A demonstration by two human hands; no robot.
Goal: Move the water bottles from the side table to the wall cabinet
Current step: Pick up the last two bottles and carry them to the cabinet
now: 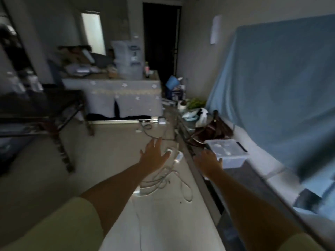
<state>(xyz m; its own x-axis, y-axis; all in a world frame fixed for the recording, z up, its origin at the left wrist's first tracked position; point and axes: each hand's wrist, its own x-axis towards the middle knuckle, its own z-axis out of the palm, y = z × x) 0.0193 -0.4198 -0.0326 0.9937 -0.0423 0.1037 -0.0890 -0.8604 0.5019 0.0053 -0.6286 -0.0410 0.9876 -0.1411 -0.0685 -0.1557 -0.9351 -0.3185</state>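
Two hands, left (154, 153) and right (208, 160); one clear plastic box (227, 153); one brown bag (210, 130); one blue cloth (282, 84).

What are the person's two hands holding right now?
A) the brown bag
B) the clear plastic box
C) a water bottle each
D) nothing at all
D: the left hand and the right hand are both stretched forward with straight, spread fingers and hold nothing; the brown bag and clear plastic box lie untouched beyond them.

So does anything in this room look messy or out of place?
Yes. A tangle of pale cables and white chargers lies loose on the floor beyond the open left hand, and a brown leather bag slumps sideways among clutter by the blue-draped sofa.
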